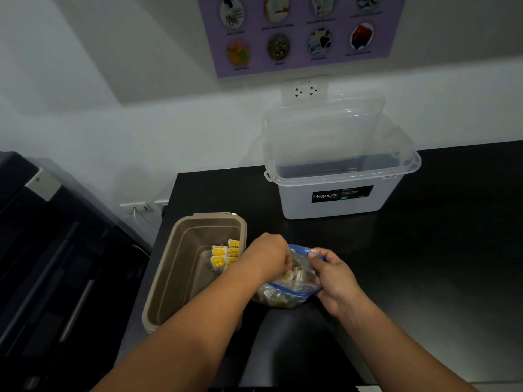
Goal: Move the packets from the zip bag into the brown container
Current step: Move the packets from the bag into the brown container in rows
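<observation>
Grabbing packets (289, 276) from the zip bag (294, 294) on the worktop (424, 250).
Left hand (266, 254) fingers (286, 263) curled round some inside, right hand (335, 280) pinching its rim; more lying in the brown container (167, 281) alongside.

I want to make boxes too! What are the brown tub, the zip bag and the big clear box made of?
Brown rectangular container: probably hard matte plastic, with smooth, dull moulded walls. See-through zip bag with blue seal: thin soft plastic film, since it crumples and glints. Large translucent storage box: likely rigid glossy plastic, its rim catching light.
</observation>
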Available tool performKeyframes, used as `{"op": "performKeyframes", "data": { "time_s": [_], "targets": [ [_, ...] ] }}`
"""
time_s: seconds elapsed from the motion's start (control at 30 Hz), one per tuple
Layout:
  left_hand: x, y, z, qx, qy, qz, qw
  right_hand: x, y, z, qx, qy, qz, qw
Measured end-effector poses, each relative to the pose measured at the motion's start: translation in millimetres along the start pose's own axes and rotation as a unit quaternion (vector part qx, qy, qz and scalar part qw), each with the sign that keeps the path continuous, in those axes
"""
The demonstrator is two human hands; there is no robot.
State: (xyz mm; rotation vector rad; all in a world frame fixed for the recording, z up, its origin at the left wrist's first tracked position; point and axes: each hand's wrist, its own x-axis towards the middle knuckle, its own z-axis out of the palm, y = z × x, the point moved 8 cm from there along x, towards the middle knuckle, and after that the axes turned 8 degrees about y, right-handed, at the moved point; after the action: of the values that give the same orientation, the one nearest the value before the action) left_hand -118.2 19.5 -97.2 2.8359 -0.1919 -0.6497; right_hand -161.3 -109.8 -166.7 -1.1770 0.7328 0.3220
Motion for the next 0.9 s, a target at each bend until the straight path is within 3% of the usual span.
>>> {"op": "performKeyframes", "data": {
  "time_s": [0.13, 0.43, 0.77, 0.9],
  "targets": [
    [-3.9, -4.4, -9.2, 0.0, 0.057, -0.005, 0.998, -1.0, -2.3, 2.3, 0.003, 0.004, -0.001, 1.0],
    [12.0, -0.1, 18.7, 0.11, -0.03, -0.004, 0.993, -1.9, -2.4, 1.8, -0.013, -0.001, -0.01, 1.0],
    [13.1, 0.9, 22.5, 0.11, -0.005, -0.032, 0.993, -0.7, -2.7, -0.5, -0.025, -0.002, -0.011, 1.0],
    [12.2, 2.2, 19.6, 0.115, -0.032, -0.032, 0.992, -2.2, -4.8, -2.0, -0.031, -0.003, -0.016, 0.999]
  ]
}}
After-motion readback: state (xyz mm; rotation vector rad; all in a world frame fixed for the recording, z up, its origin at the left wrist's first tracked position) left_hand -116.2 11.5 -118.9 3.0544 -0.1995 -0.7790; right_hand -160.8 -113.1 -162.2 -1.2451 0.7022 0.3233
